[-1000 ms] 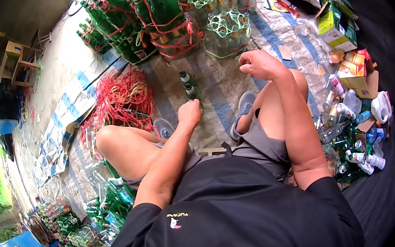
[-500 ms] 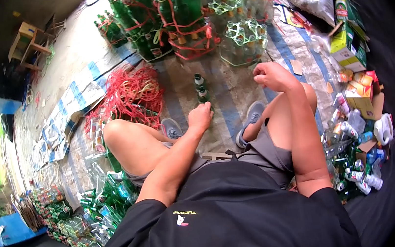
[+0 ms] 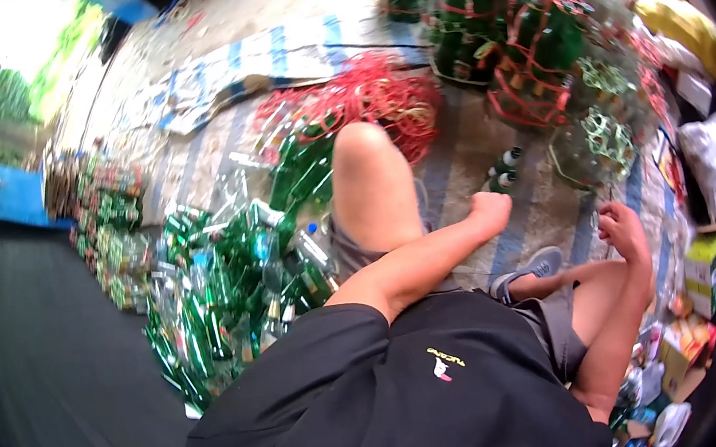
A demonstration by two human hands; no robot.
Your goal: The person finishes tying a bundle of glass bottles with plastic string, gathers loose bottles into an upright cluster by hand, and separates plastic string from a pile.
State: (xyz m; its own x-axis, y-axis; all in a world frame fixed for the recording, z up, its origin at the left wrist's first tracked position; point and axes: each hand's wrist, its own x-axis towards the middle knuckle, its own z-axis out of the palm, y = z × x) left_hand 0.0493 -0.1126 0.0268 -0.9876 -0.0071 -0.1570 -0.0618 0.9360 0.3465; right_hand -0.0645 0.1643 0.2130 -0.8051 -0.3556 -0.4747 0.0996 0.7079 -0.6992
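Note:
Two small green bottles [image 3: 504, 177] stand close together on the striped sheet in front of me. My left hand [image 3: 491, 212] is closed at the lower part of the nearer one; its fingertips are hidden. To the right, my right hand [image 3: 622, 229] hangs above the sheet with loosely bent, parted fingers. I see nothing held in it. Just beyond that hand stands a bundle of clear bottles [image 3: 586, 155] tied with pale green strands [image 3: 608, 132].
Green bottle bundles [image 3: 461, 10] tied with red strips stand at the back. Tangled red strips [image 3: 360, 94] lie beyond my raised knee. Loose bottles [image 3: 223, 285] pile up on my left. Boxes [image 3: 710, 269] and mixed containers [image 3: 650, 384] lie to the right.
My view has swung left, bringing more of the loose bottle pile into sight. My left hand stays beside the two green bottles. My right hand is still raised, its fingers bent.

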